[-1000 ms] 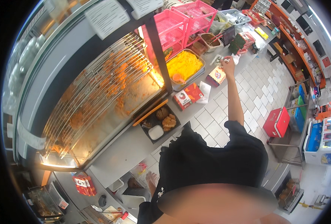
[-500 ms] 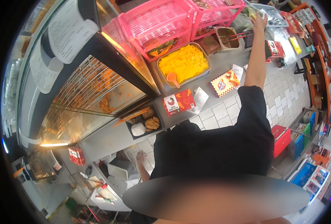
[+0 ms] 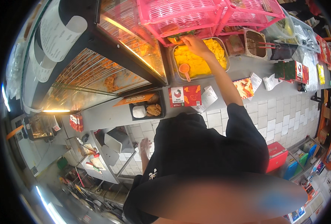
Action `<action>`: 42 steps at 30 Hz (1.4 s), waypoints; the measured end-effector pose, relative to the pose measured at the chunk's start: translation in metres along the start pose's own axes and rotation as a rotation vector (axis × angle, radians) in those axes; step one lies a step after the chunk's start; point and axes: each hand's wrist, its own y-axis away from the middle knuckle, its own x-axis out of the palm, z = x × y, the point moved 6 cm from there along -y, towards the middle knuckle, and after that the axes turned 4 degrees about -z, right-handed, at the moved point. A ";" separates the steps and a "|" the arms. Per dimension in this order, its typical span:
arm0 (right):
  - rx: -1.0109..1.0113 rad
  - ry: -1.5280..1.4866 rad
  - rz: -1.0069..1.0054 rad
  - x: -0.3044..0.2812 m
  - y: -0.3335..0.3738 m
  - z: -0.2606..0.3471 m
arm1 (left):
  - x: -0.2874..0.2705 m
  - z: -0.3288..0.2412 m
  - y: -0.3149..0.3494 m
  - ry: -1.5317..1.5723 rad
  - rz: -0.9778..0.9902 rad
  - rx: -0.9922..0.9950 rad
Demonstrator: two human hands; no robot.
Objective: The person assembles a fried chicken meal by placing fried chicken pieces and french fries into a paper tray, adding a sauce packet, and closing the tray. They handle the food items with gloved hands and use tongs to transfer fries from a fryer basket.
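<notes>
My right hand (image 3: 196,45) reaches over a clear tub (image 3: 228,69) of yellow food (image 3: 188,56). Its fingers are bunched at orange-and-green packets (image 3: 175,39) in the lower pink basket (image 3: 165,30); what they grip is hidden. An orange scoop (image 3: 184,69) rests on the yellow food. My left hand (image 3: 145,146), in a clear glove, hangs below the counter with fingers apart and nothing in it. On the counter edge sits an open black box (image 3: 158,115) with a fried piece (image 3: 153,109) and a white wrapped lump (image 3: 138,111). Beside it lies a red box (image 3: 184,96).
At left stands a glass warming cabinet (image 3: 98,76) with wire racks. Paper slips (image 3: 209,96) and a patterned box (image 3: 243,88) line the counter edge. Farther right are a metal container (image 3: 255,42), dark and red boxes (image 3: 293,71) and a clear bin (image 3: 305,35).
My right hand has swung left from the clear bin at the far right to the pink basket by the yellow food. The view has shifted; my left hand still hangs low.
</notes>
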 end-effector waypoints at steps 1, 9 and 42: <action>0.011 0.179 0.041 0.009 -0.008 0.001 | 0.003 -0.008 0.005 0.039 0.003 0.056; 0.061 0.464 -0.032 0.061 -0.051 -0.024 | 0.016 -0.012 0.026 -0.004 -0.082 0.178; 0.302 0.172 -0.614 -0.053 0.056 -0.009 | 0.033 0.140 0.148 0.215 -0.279 -0.073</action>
